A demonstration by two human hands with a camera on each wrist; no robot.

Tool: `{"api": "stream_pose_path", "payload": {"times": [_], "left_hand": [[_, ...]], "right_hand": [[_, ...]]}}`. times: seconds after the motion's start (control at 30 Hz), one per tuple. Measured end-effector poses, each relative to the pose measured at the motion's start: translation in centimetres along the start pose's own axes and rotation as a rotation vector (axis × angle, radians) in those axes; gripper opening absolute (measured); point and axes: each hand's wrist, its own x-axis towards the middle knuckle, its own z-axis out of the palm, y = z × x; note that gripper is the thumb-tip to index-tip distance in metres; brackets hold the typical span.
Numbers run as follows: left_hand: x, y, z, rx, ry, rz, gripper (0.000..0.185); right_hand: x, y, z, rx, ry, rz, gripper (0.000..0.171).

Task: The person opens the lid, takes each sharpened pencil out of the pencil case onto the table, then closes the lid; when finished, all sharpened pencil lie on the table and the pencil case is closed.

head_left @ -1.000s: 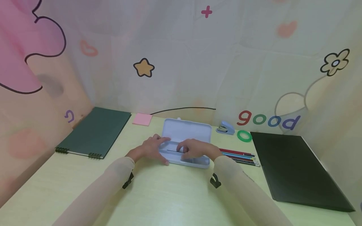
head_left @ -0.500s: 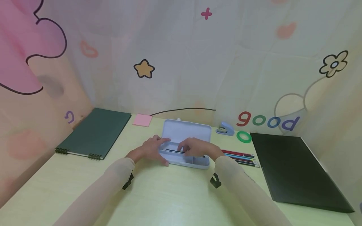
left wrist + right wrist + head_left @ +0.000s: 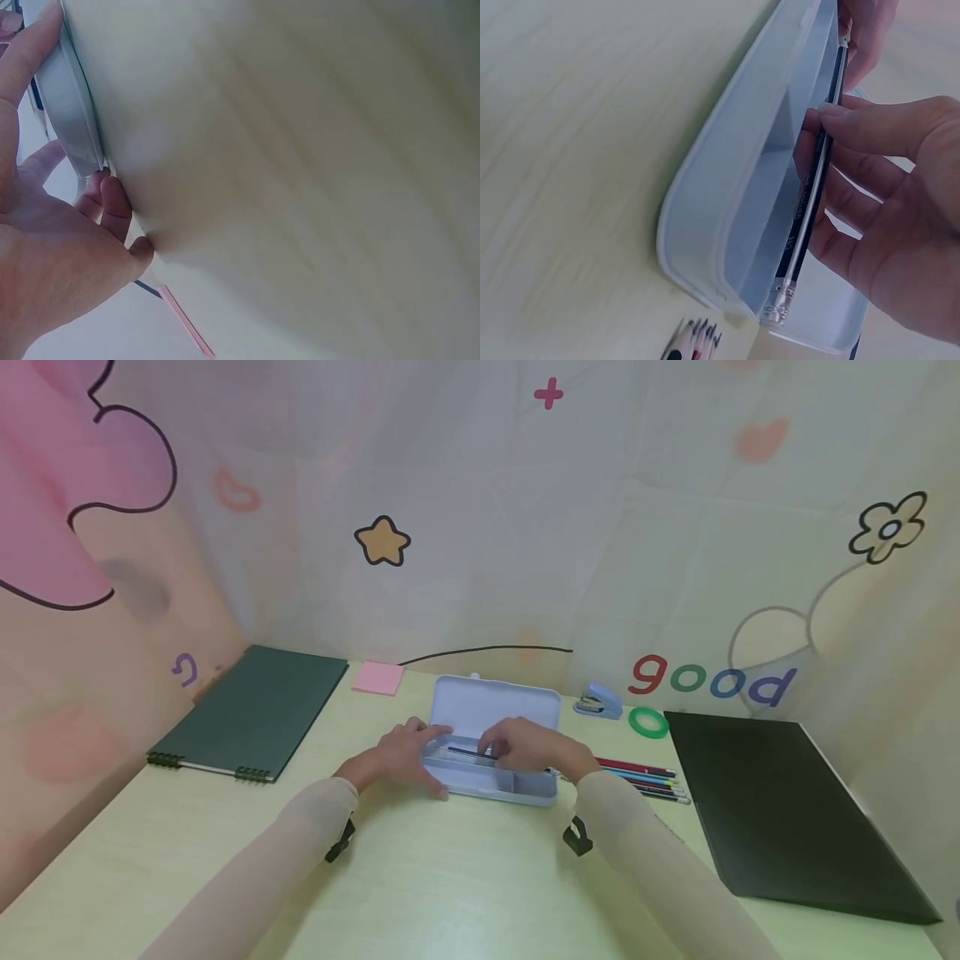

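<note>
Right wrist view: right hand (image 3: 900,225) grip pinches a black pencil (image 3: 810,202) — silver-capped — over the pale case (image 3: 727,210).

Near half of the pale wood tabletop (image 3: 450,877) is open w/ room to pass btwn the forearms. Centre: open light-blue plastic pencil case (image 3: 491,727), raised lid blocks the far side. Right of it: row of coloured pencils (image 3: 645,777), then flat black folder (image 3: 780,802). Far right: blue stapler (image 3: 597,701), green tape ring (image 3: 648,721). Left: dark green spiral notebook (image 3: 255,710); pink sticky-note pad (image 3: 378,677) far.
</note>
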Motion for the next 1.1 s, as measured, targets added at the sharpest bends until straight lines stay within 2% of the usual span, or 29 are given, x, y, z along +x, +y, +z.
{"api": "stream_pose_path", "payload": {"times": [0.47,0.73,1.1], "left_hand": [[-0.1,0.2,0.0,-0.020,-0.019,-0.015,0.099],[-0.2,0.3,-0.2,-0.039,-0.031,-0.020,0.100],[-0.1,0.0,-0.1,-0.048,-0.032,-0.014,0.100]], "right_hand": [[-2.8,1.7,-1.8,0.008,0.025,-0.022,0.030],[-4.8,4.1,-2.0,0.016,0.027,0.010,0.031],[-6.7,5.8,-2.2,0.007,0.038,0.050,0.034]]}}
